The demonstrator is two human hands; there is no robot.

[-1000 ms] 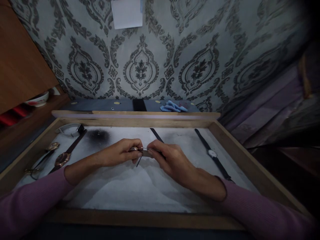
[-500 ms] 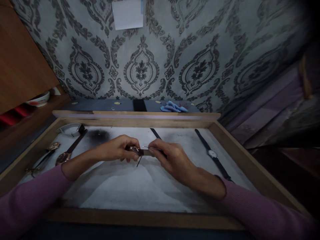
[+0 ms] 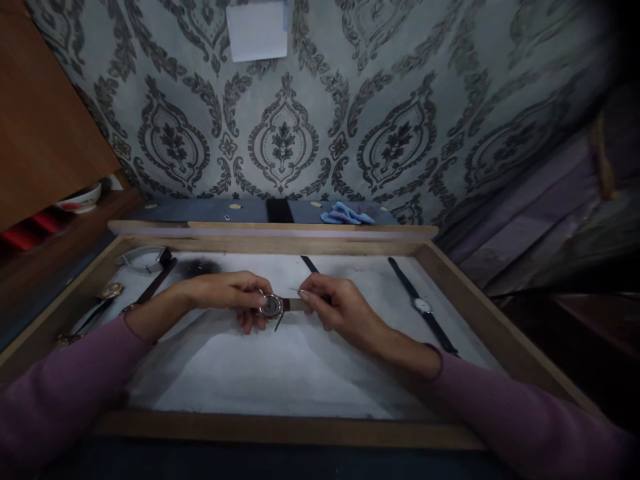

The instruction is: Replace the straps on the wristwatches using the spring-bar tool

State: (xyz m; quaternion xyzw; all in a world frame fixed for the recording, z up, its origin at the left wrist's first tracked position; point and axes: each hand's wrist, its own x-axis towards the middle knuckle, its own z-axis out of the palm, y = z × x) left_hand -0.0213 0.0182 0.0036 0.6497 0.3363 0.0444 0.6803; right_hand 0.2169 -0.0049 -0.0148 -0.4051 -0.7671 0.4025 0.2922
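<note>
My left hand (image 3: 235, 300) is closed around the case of a wristwatch (image 3: 271, 306), its round dial turned up and partly covered by the thumb. A brown strap (image 3: 293, 305) runs from the case to the right. My right hand (image 3: 337, 303) pinches a thin pointed metal tool (image 3: 296, 289), with its fingertips at the strap's far end. Whether those fingers also grip the strap, I cannot tell. A thin dark strip (image 3: 279, 323) shows just below the watch. Beyond the right hand lies a dark strap (image 3: 309, 263), partly hidden by it.
A wooden-framed tray (image 3: 280, 427) with a white lining surrounds the hands. At its right lies a dark-strapped watch (image 3: 423, 306); at its left, several watches, including a gold one (image 3: 111, 291). A blue cloth (image 3: 347, 213) rests behind the rear rim.
The watch has turned so that its dial faces up towards me. My left fingers have shifted around the case, and my right hand has moved slightly.
</note>
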